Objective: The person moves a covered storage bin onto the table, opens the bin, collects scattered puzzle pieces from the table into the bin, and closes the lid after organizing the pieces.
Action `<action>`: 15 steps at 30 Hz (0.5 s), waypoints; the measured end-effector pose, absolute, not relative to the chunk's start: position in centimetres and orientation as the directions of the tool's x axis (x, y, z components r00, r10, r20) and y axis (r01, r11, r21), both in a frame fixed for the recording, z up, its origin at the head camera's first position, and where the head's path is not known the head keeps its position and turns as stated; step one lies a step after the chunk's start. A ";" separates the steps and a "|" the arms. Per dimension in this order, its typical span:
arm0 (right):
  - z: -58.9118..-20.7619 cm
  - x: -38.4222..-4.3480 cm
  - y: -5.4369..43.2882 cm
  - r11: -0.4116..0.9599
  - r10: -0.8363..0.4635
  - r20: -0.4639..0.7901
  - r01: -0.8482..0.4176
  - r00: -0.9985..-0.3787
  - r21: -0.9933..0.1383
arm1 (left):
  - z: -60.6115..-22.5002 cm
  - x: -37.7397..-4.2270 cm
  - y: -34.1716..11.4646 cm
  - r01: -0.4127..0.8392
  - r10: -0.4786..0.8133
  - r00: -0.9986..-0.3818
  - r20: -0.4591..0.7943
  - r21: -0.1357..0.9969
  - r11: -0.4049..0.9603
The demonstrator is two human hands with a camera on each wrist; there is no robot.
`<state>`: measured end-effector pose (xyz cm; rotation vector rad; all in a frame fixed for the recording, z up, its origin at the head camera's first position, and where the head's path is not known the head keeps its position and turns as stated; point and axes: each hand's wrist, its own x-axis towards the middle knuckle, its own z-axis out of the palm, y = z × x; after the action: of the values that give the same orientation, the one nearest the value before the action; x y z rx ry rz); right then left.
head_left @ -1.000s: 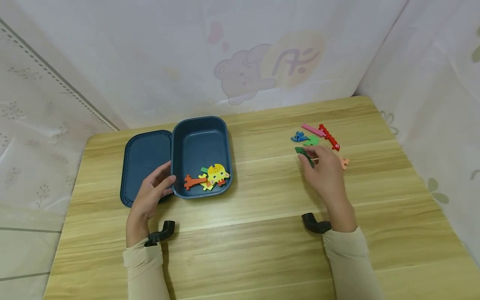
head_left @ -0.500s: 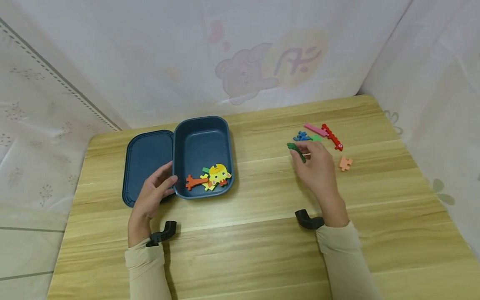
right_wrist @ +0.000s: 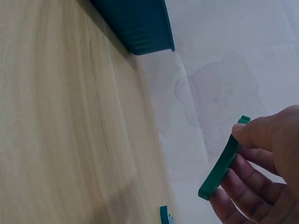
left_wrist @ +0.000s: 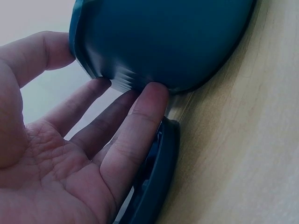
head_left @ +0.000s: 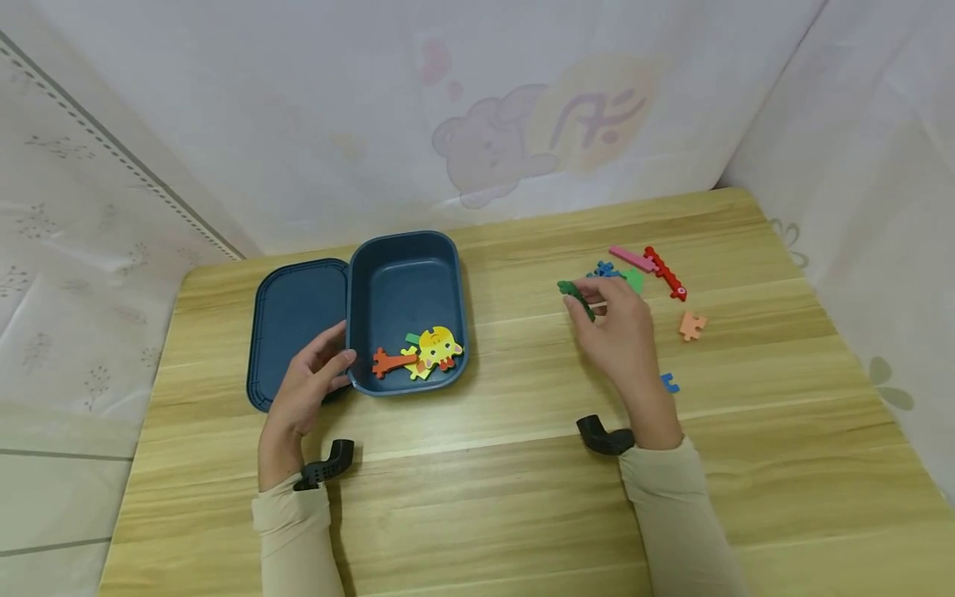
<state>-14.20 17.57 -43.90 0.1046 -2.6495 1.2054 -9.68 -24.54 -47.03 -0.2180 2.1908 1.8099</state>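
Note:
My right hand (head_left: 615,327) pinches a dark green puzzle piece (right_wrist: 218,171) between thumb and fingers, held up over the table to the right of the box. My left hand (head_left: 302,385) holds the near left corner of a dark blue plastic box (head_left: 406,381), its thumb at the rim and its fingers against the outer wall in the left wrist view. Inside the box lie a yellow animal-face piece (head_left: 436,348), an orange piece (head_left: 391,362), a yellow piece partly under them and a bit of green.
Beyond my right hand lie red (head_left: 664,274), pink (head_left: 630,258), light green (head_left: 634,279) and blue (head_left: 604,269) pieces. A peach piece (head_left: 691,326) and another blue piece (head_left: 670,383) are nearer. The box's lid (head_left: 298,332) lies left of it.
My right hand has moved left with the dark green piece, away from the loose pieces, uncovering the peach piece and a blue one. My left hand has stayed at the box.

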 end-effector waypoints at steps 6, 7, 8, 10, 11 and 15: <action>-43.7 -14.4 16.8 0.649 0.020 0.255 -0.181 -0.967 -0.739 | -47.0 -9.6 -24.5 -0.298 0.070 -0.946 -0.317 0.934 0.198; -43.7 -14.5 16.6 0.648 0.018 0.256 -0.184 -0.967 -0.739 | -47.0 -9.6 -24.5 -0.299 0.070 -0.946 -0.317 0.934 0.196; -43.7 -14.6 16.5 0.648 0.016 0.255 -0.185 -0.967 -0.739 | -47.0 -9.6 -24.5 -0.299 0.069 -0.946 -0.318 0.934 0.197; -43.7 -14.6 16.3 0.646 0.011 0.253 -0.186 -0.967 -0.741 | -47.0 -9.6 -24.5 -0.300 0.068 -0.945 -0.319 0.933 0.196; -43.7 -14.7 16.2 0.645 0.011 0.251 -0.185 -0.968 -0.741 | -47.0 -9.6 -24.5 -0.302 0.066 -0.945 -0.320 0.933 0.197; -43.6 -14.9 16.0 0.641 0.012 0.250 -0.185 -0.968 -0.745 | -47.0 -9.7 -24.5 -0.299 0.067 -0.946 -0.317 0.933 0.199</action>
<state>-14.85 15.96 -43.59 0.1411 -2.6294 1.2330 -9.70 -24.55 -46.99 -0.2197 2.1901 1.8092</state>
